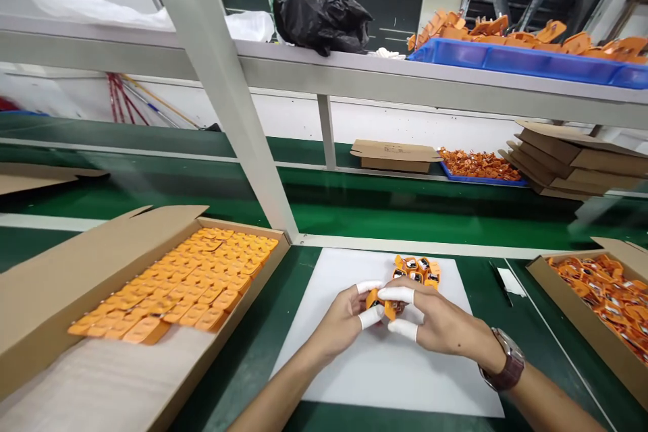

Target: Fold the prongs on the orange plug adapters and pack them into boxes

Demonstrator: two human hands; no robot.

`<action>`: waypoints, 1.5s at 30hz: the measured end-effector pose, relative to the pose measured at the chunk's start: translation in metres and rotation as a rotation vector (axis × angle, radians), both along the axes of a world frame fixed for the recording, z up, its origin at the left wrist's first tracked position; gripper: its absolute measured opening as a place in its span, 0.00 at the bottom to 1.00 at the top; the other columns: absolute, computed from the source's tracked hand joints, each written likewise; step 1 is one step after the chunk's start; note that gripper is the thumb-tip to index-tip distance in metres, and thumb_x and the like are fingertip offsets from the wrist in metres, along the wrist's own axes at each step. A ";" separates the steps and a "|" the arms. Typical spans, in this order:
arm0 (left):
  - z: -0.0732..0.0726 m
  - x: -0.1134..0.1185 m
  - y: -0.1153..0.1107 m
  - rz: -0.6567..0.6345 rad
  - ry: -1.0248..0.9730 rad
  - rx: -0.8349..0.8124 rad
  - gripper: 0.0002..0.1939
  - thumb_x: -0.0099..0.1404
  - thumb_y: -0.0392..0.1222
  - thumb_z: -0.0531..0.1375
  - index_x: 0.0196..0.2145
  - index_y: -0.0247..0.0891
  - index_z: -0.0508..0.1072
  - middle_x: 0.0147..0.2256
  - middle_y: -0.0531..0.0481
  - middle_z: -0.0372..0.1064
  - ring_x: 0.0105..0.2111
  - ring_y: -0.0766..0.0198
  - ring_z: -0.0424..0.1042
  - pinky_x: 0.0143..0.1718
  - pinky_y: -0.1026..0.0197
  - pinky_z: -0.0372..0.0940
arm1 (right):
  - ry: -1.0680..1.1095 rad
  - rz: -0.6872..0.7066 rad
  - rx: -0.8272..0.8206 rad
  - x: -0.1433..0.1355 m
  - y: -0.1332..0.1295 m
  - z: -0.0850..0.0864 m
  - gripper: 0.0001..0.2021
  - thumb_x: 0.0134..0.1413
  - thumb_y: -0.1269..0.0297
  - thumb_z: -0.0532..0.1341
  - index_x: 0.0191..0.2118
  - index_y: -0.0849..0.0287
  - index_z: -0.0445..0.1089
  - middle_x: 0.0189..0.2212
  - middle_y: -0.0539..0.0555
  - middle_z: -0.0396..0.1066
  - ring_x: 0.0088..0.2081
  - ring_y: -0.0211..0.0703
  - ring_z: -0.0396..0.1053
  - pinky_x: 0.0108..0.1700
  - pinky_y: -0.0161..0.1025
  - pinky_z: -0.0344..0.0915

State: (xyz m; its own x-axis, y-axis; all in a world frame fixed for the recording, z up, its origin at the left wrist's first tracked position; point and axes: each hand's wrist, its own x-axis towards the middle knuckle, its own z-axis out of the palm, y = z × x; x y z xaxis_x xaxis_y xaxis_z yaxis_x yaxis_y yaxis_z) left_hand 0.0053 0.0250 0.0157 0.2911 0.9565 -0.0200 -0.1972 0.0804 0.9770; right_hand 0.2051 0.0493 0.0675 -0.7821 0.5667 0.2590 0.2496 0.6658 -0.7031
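The orange piece (389, 309) is pinched between both hands, just above a white sheet (395, 378). The thumb and forefinger of the left hand (347, 314) grasp its left side; the fingers of the right hand (438, 314) close on it from the other side and partly hide it, so I cannot tell whether it is one part or two. White covers wrap the gripping fingertips on both hands, and a watch (509, 359) with a dark strap circles the right wrist.

Just beyond the fingers, a small cluster of orange pieces (434, 273) with dark parts lies at the far end of the sheet, which rests on a green table (243, 364). To the right are a black pen (501, 285) and a white slip (511, 282), then an open cardboard box (582, 316) of jumbled orange pieces. To the left, a larger cardboard box (223, 331) holds orange pieces in close rows.

Farther back, a blue tray (486, 180) of small orange parts sits between a flat carton (395, 163) and stacked cardboard (602, 158). On the shelf above are a black bag (324, 21) and another blue tray (526, 66), heaped with orange pieces.
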 end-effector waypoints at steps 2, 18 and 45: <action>-0.001 0.002 -0.002 0.029 0.129 0.074 0.20 0.58 0.48 0.69 0.46 0.38 0.77 0.42 0.44 0.77 0.40 0.56 0.74 0.43 0.56 0.69 | 0.105 -0.008 0.002 0.006 -0.003 -0.010 0.21 0.64 0.70 0.61 0.61 0.48 0.65 0.45 0.55 0.70 0.46 0.44 0.70 0.52 0.43 0.68; -0.021 0.010 -0.006 -0.002 0.059 -0.026 0.13 0.60 0.43 0.69 0.42 0.37 0.77 0.43 0.44 0.79 0.43 0.56 0.77 0.47 0.57 0.71 | 0.367 -0.056 -0.163 0.027 -0.008 -0.056 0.13 0.59 0.73 0.66 0.49 0.53 0.76 0.50 0.57 0.70 0.52 0.44 0.70 0.57 0.46 0.67; -0.033 0.004 -0.014 0.125 0.053 -0.047 0.14 0.60 0.43 0.68 0.44 0.43 0.81 0.51 0.46 0.78 0.51 0.51 0.77 0.54 0.53 0.72 | 0.381 -0.217 -0.281 0.009 -0.019 -0.082 0.20 0.62 0.69 0.63 0.58 0.50 0.65 0.47 0.55 0.66 0.48 0.44 0.69 0.51 0.46 0.71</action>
